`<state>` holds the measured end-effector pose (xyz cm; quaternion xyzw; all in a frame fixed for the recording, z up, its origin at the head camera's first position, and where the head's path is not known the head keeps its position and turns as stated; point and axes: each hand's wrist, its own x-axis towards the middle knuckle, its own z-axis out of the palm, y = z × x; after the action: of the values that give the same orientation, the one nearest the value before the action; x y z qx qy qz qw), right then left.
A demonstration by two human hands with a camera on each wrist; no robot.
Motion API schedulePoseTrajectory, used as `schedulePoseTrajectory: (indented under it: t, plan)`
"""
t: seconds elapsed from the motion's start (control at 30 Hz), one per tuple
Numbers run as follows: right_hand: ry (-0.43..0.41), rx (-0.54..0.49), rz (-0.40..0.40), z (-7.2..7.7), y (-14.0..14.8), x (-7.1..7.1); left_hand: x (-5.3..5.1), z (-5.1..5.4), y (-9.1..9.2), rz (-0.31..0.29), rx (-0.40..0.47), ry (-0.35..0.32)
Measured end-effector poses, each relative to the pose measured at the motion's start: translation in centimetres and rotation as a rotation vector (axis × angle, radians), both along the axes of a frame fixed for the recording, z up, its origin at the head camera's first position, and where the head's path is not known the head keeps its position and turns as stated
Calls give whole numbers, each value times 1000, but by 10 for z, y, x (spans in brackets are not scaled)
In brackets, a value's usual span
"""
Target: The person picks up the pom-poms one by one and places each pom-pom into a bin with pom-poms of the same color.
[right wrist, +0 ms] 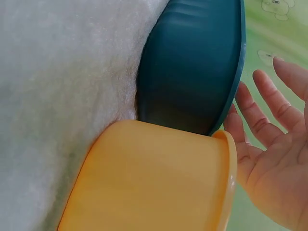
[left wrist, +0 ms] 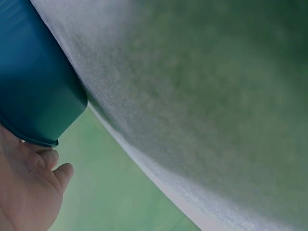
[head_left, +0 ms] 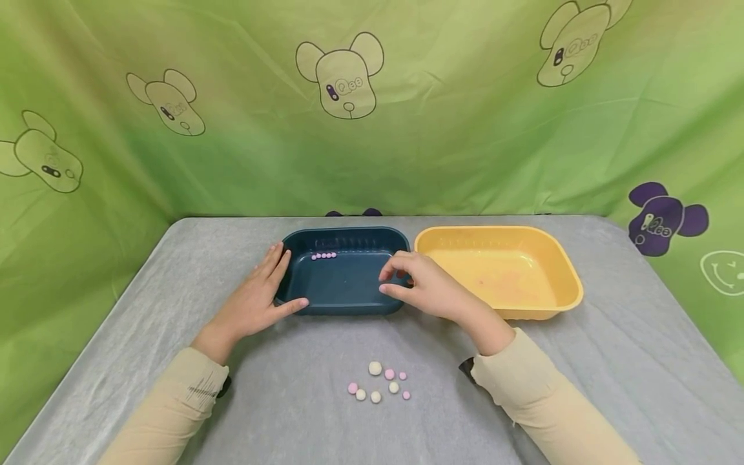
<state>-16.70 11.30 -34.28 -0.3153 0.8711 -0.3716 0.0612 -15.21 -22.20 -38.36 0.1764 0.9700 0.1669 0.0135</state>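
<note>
A dark blue tub (head_left: pixel 343 309) lies on the table, with a short row of small pink balls (head_left: pixel 323 256) along its back left. My left hand (head_left: pixel 256 294) rests on the tub's left rim, fingers straight and thumb over the front left corner. Over the tub's right end hovers my right hand (head_left: pixel 427 284), its fingers loosely bent. In the right wrist view, thumb and fingers are apart, nothing visible between them. Nearer me on the table lie white balls (head_left: pixel 374 368) and pink balls (head_left: pixel 389 374), several in all, of differing sizes.
To the right stands a yellow tub (head_left: pixel 572 294), close against the blue one. Grey cloth covers the table (head_left: pixel 610 381). A green curtain (head_left: pixel 453 129) with bear-head prints hangs behind and at both sides.
</note>
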Motion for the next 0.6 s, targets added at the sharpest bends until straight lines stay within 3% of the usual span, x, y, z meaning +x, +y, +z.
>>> schedulePoseTrajectory:
  t: [0.6]
  plan:
    - [68, 23, -4, 2, 8, 22, 0, 0, 0, 9, 4, -9]
